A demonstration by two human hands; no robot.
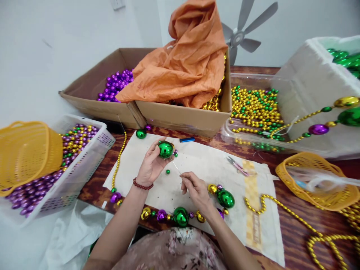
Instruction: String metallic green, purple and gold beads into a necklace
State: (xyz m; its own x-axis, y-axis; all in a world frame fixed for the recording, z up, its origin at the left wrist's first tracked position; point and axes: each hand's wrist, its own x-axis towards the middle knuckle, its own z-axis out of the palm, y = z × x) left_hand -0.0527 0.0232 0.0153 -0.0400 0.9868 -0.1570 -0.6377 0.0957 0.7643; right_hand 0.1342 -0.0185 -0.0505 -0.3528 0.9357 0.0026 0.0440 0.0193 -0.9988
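Note:
My left hand [153,161] is closed round a large shiny green bead [165,149], held up over the white cloth. Smaller beads show just behind it. My right hand [195,189] pinches a thin, needle-like rod [176,165] that reaches up to the green bead's underside; whether its tip is inside the bead I cannot tell. Below my hands, a strand of gold, purple and green beads [180,216] curves along the cloth's near edge. One small green bead [168,171] lies loose on the cloth between my hands.
Small scissors [237,166] and a blue capped item [187,140] lie on the white cloth [202,161]. Behind stands a cardboard box [180,120] under orange fabric [185,63]. A bead-filled white basket [104,138] is left; a yellow basket [284,176] and gold bead chain [298,221] are right.

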